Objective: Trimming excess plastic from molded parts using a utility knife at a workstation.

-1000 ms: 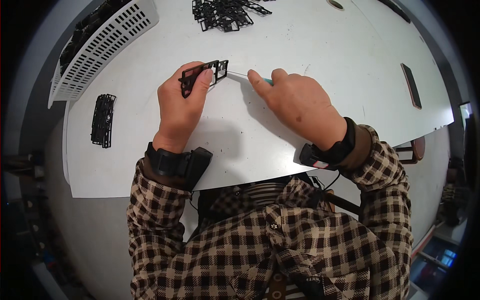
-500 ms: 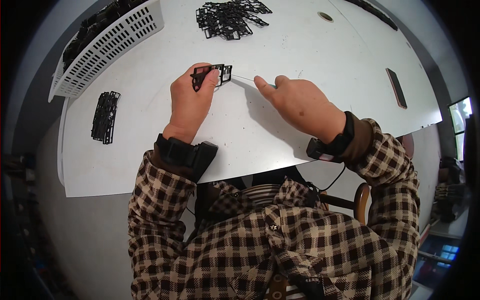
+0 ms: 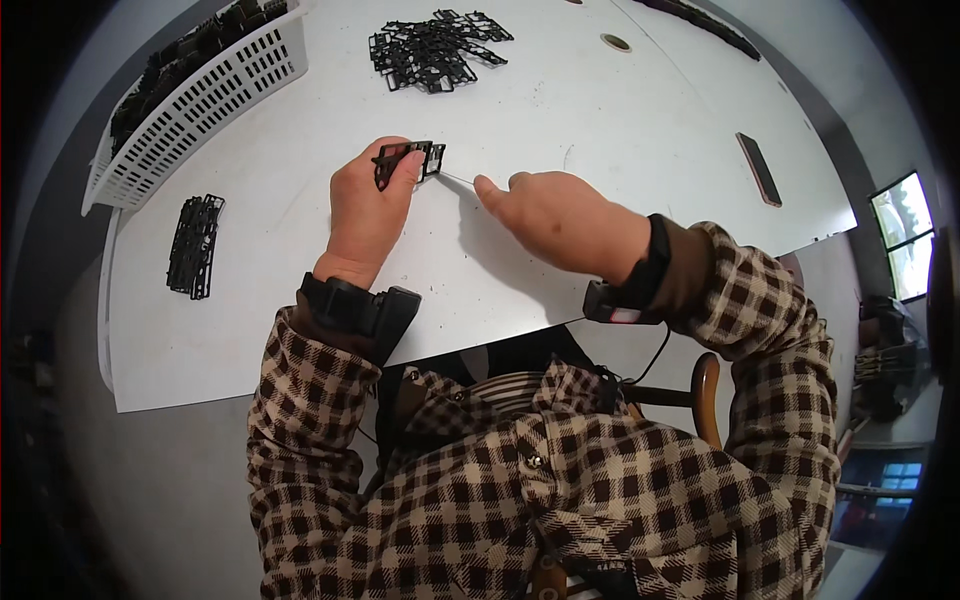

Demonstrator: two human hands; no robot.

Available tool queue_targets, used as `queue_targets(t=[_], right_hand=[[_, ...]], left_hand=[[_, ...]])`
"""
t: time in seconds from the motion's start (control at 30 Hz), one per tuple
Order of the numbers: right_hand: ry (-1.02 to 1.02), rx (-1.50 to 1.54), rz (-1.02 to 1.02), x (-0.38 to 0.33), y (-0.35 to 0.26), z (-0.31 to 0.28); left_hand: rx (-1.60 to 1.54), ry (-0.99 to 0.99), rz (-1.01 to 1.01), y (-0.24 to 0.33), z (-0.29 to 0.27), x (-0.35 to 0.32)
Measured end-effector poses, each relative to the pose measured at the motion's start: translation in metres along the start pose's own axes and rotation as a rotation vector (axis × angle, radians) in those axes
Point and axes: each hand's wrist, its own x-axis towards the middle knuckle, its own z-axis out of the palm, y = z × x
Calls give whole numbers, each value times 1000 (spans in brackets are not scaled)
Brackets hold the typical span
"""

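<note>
No legible lettering, numbers or signs.

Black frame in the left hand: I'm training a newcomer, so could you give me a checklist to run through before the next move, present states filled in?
1. Left hand grips the black frame: ok, thumb over its near side.
2. Right hand grips the thin tool: ok.
3. Thin tool points toward the frame: ok.
4. Thin tool touches the frame: cannot tell, too small to see.
5. Pile of black frames apart from both hands: ok, beyond them.
6. Phone apart from both hands: ok, off to the right.
</note>
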Motion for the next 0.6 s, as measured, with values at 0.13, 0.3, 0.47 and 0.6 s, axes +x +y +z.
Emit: queue_targets(t=[0.13,0.3,0.47,0.6], right_hand=[[39,157,52,2,17,-6],[100,-59,-6,-3,14,3],[10,340,12,1,25,-6],[54,193,43,-9,19,-4]], left_hand=[[-27,-8,-21,0,0,-1],[-57,-39,-25,-1,-1,-2],[-153,-73,-76,-3,-3,-6],[-160,-73,-112,-3,-3,-6]])
